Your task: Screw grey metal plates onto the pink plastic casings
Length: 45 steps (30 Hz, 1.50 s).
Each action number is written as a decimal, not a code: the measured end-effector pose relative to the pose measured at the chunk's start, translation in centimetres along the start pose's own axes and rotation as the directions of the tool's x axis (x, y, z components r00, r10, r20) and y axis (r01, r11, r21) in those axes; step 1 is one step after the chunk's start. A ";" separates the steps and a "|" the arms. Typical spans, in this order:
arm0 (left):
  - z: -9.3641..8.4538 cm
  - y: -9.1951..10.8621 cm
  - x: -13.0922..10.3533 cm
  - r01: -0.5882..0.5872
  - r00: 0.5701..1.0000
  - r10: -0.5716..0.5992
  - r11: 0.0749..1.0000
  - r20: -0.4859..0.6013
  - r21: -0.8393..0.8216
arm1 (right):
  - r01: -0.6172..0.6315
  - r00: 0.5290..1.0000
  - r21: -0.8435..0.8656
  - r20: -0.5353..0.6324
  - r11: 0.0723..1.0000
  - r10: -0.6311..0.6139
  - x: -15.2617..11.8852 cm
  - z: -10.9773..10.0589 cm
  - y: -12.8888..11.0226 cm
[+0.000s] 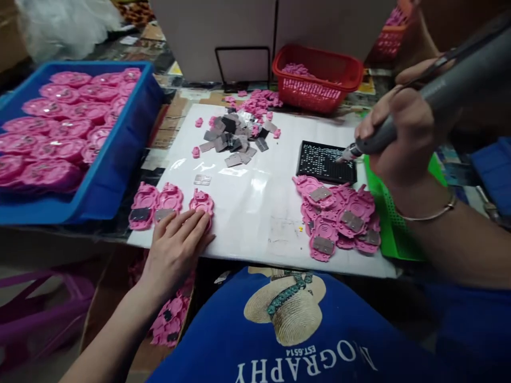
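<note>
At the right of the frame, got a grey screwdriver (pixel 459 80) clenched in the right grip (pixel 407 133), likely angled to reach the black screw tray (pixel 325 168). Left of centre, got the left grip (pixel 172 255) unclenched, laid over a pink plastic housing (pixel 202 200), probably steadying it on the table (pixel 247 229).

Upper left, shells (pixel 59 119) in tray (pixel 124 148); upper right of centre, basket (pixel 313 97) behind screw block (pixel 348 173); before block, heaped casings (pixel 334 215)
</note>
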<state>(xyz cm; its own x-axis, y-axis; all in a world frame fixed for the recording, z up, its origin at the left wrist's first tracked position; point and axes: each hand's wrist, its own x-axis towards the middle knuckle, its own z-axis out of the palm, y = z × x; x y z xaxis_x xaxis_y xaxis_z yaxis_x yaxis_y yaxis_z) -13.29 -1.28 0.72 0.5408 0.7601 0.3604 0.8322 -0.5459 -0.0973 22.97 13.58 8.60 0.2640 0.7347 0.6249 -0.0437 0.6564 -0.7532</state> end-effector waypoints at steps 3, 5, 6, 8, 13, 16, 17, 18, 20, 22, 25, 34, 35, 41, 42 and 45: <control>0.6 2.0 1.9 -0.072 0.995 0.066 0.994 -0.069 -0.079 | 0.083 0.997 0.062 -0.010 0.995 -0.082 -0.1 -0.2 1.1; 1.2 3.8 3.4 -0.125 0.988 0.111 0.982 -0.104 -0.143 | 0.054 0.998 0.048 -0.019 0.997 -0.053 -0.3 -0.6 1.8; 1.6 4.7 4.3 -0.148 0.985 0.130 0.975 -0.111 -0.169 | 0.039 0.999 0.040 -0.016 0.998 -0.039 -0.5 -0.8 2.2; 2.2 6.4 5.9 -0.188 0.980 0.168 0.958 -0.107 -0.217 | 0.010 1.000 0.013 -0.004 1.000 -0.010 -0.7 -1.2 2.7; 3.4 9.2 8.8 -0.254 0.967 0.230 0.922 -0.113 -0.294 | -0.043 0.999 -0.062 0.007 0.997 0.043 -0.9 -1.5 3.0; 3.7 9.7 9.5 -0.269 0.963 0.247 0.905 -0.108 -0.331 | -0.052 0.999 -0.077 0.011 0.996 0.053 -0.8 -1.3 3.2; 3.7 9.8 9.5 -0.268 0.963 0.244 0.901 -0.112 -0.342 | -0.060 0.998 -0.090 0.010 0.994 0.062 -0.7 -1.2 3.3; 3.7 9.8 9.6 -0.266 0.964 0.241 0.898 -0.115 -0.351 | -0.077 0.997 -0.109 0.014 0.991 0.079 -0.7 -1.2 3.5; 3.7 9.7 9.5 -0.261 0.965 0.231 0.893 -0.125 -0.365 | -0.092 0.996 -0.130 0.007 0.987 0.094 -0.6 -1.2 4.0; 3.7 9.7 9.5 -0.260 0.965 0.226 0.890 -0.133 -0.374 | -0.091 0.996 -0.138 0.008 0.986 0.093 -0.6 -1.4 4.5; 3.8 9.6 9.4 -0.257 0.966 0.220 0.886 -0.138 -0.386 | -0.090 0.996 -0.167 0.002 0.982 0.092 -0.7 -1.6 4.7; 3.9 9.6 9.3 -0.252 0.967 0.210 0.879 -0.144 -0.405 | -0.061 0.998 -0.067 -0.018 0.996 0.060 -0.9 -1.1 4.3; 4.0 9.6 9.3 -0.251 0.967 0.210 0.879 -0.144 -0.406 | -0.054 0.998 -0.048 -0.019 0.997 0.053 -0.9 -1.1 4.3; 4.0 9.6 9.4 -0.255 0.966 0.208 0.877 -0.156 -0.407 | -0.071 0.997 -0.047 -0.028 0.996 0.070 -1.0 -1.3 4.4; 4.0 9.6 9.4 -0.255 0.965 0.207 0.877 -0.158 -0.408 | -0.089 0.996 -0.059 -0.029 0.994 0.087 -1.1 -1.3 4.3; 4.0 9.6 9.4 -0.256 0.965 0.206 0.878 -0.164 -0.404 | -0.105 0.994 -0.083 -0.039 0.991 0.102 -1.2 -1.3 4.2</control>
<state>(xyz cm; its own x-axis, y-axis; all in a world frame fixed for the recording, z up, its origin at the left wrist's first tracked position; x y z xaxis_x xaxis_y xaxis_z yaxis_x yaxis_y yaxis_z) 0.30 2.08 -0.54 0.6730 0.5631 0.4796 0.5428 -0.8164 0.1969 23.74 15.25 4.38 0.2957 0.7906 0.5361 0.0089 0.5589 -0.8292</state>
